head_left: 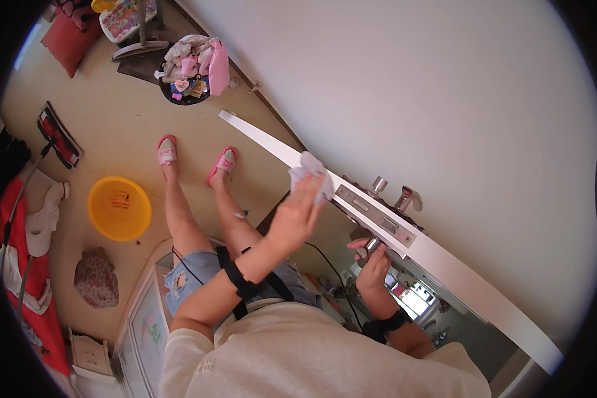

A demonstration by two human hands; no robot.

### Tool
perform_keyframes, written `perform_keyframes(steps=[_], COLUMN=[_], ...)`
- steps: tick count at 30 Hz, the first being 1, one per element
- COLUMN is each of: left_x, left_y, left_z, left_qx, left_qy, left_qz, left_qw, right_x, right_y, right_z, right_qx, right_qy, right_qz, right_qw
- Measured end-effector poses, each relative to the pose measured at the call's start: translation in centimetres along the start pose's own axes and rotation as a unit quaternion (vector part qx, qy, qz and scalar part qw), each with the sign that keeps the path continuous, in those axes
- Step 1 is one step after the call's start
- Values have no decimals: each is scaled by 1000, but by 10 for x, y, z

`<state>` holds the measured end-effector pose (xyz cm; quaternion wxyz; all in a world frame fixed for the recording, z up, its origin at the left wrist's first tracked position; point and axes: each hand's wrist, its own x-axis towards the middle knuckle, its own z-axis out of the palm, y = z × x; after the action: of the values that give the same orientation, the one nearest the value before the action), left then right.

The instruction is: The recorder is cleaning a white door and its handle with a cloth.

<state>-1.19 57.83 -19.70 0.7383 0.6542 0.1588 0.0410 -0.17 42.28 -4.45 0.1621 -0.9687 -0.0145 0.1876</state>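
Observation:
A white door (467, 292) stands with its narrow edge turned up toward me. My left hand (294, 215) is closed on a pale lilac cloth (310, 174), which lies against the door edge above the metal lock plate (378, 217). On the near side of the door, my right hand (373, 268) has its fingers wrapped around a metal door handle (369, 248). Another lever handle (410, 198) and a round metal knob (379, 185) stick out on the far side. The cloth covers part of the left fingers.
A yellow basin (119, 208) sits on the floor at left, near a flat mop (60, 136) and a patterned brown bag-like item (97, 278). A full bin (191, 69) stands by the wall. A mirror-like surface (458, 325) lies beside the door at lower right.

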Motion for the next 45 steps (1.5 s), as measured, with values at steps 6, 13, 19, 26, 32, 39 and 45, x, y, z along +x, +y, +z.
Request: perform_keyframes(steps=[6, 13, 19, 26, 32, 39, 45], left_x=[15, 32, 26, 28, 42, 58, 72], left_y=[38, -133, -84, -42, -142, -268, -365], left_z=[1, -15, -7, -2, -8, -13, -24], left_qx=[-77, -19, -41, -109, -104, -77, -86], left_qy=[-60, 7, 14, -31, 0, 48, 32], left_qz=[211, -29, 19, 199, 179, 137, 94], left_qw=[973, 999, 999, 973, 978, 986, 991], right_x=[0, 1, 3, 2, -6, 12, 28], right_y=[6, -7, 5, -2, 9, 17, 22], right_z=[2, 5, -1, -7, -16, 2, 9], right_qx=[112, 116, 122, 75, 29, -12, -40], right_qy=[29, 33, 4, -10, 64, 80, 87], right_qz=[19, 7, -23, 47, 156, 169, 187], right_qw=[993, 993, 992, 996, 985, 982, 978])
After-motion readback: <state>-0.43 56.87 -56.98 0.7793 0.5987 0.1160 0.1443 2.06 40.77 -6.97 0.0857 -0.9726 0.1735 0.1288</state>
